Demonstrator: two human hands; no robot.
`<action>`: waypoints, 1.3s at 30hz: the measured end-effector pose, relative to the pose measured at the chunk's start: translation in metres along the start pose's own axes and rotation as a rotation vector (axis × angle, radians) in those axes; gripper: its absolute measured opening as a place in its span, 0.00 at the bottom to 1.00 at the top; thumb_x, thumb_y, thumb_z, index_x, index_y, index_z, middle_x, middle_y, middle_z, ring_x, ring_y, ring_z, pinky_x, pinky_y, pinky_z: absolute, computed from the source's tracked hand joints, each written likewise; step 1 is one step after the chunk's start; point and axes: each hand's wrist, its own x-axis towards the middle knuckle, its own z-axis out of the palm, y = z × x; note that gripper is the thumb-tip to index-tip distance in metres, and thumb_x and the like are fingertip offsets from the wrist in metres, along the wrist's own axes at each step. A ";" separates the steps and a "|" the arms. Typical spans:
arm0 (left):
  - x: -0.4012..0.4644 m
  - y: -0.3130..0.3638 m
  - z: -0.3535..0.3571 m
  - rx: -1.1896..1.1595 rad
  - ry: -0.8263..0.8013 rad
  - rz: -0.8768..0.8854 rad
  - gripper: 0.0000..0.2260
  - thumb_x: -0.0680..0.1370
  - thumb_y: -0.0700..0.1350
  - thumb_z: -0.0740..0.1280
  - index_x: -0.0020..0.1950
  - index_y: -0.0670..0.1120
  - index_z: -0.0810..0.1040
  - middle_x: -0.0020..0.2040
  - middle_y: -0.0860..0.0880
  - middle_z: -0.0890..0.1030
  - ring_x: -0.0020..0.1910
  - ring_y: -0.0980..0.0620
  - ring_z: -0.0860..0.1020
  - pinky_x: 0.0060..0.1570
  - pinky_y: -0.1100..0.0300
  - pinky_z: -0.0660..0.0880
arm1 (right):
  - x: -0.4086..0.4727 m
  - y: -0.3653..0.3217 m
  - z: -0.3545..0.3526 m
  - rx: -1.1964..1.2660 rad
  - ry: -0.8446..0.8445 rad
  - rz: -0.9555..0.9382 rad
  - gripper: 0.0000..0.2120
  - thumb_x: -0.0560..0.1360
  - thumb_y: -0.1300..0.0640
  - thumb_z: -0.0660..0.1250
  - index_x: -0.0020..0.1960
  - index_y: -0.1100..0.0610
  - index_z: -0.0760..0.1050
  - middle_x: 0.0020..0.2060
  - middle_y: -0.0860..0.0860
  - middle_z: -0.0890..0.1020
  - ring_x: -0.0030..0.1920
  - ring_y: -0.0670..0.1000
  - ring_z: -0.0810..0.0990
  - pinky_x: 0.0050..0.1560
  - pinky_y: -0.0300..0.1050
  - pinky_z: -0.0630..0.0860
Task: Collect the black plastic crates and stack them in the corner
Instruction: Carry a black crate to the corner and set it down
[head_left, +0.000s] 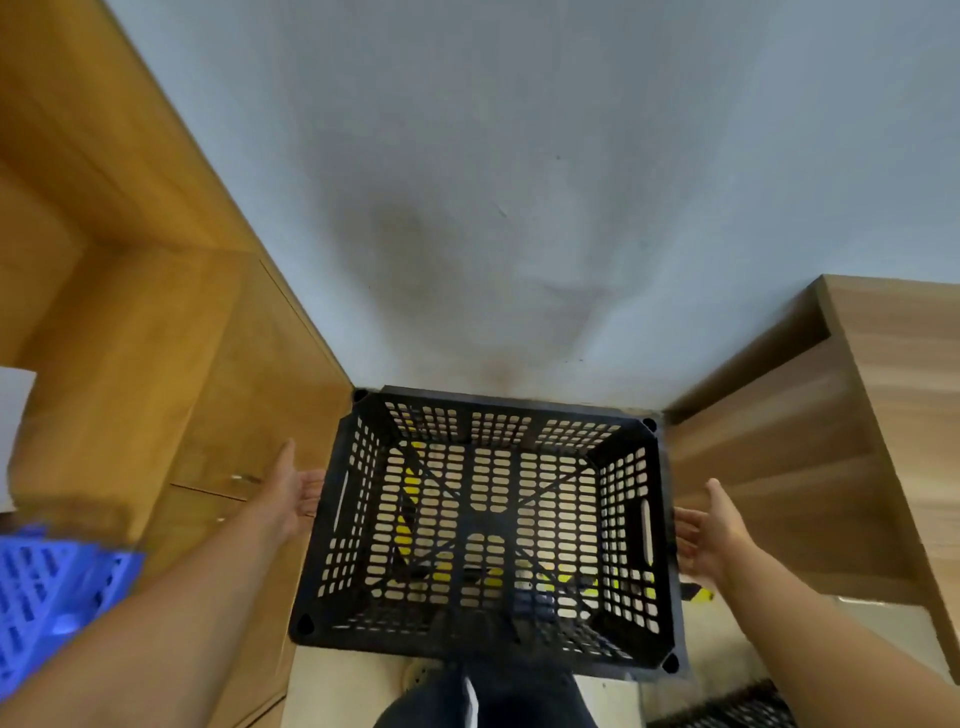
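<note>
A black plastic crate (488, 525) with perforated walls and floor sits in the corner against the pale wall, seen from above, open side up. My left hand (291, 488) is spread open just beside its left wall near the handle slot, holding nothing. My right hand (714, 535) is open beside the crate's right wall, fingers apart, close to the right handle slot. Neither hand grips the crate. Part of another black crate (737, 709) shows at the bottom right edge.
A wooden cabinet (171, 364) stands on the left and a wooden desk (841, 441) on the right, enclosing the corner. A blue plastic crate (47, 597) lies at the far left. Yellow-black floor tape (698, 592) shows through and beside the crate. My leg (483, 696) is below.
</note>
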 end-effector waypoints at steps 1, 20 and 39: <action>0.007 0.003 0.006 -0.008 0.009 -0.007 0.36 0.79 0.66 0.46 0.65 0.36 0.71 0.40 0.41 0.74 0.38 0.46 0.71 0.40 0.53 0.68 | 0.010 -0.008 0.005 0.004 0.004 0.007 0.38 0.75 0.32 0.49 0.66 0.63 0.68 0.52 0.60 0.76 0.49 0.58 0.75 0.51 0.53 0.72; 0.246 0.008 0.097 -0.047 0.002 -0.110 0.31 0.79 0.65 0.45 0.61 0.41 0.73 0.55 0.41 0.75 0.58 0.43 0.70 0.57 0.50 0.65 | 0.233 -0.064 0.085 -0.046 0.091 0.009 0.34 0.78 0.36 0.47 0.69 0.62 0.67 0.61 0.60 0.75 0.58 0.59 0.72 0.58 0.54 0.66; 0.417 -0.034 0.150 -0.027 -0.019 -0.117 0.31 0.78 0.67 0.46 0.49 0.44 0.77 0.50 0.43 0.77 0.57 0.44 0.73 0.60 0.48 0.67 | 0.425 -0.035 0.096 -0.008 0.089 -0.018 0.31 0.78 0.36 0.45 0.54 0.60 0.74 0.48 0.56 0.78 0.58 0.57 0.73 0.62 0.55 0.66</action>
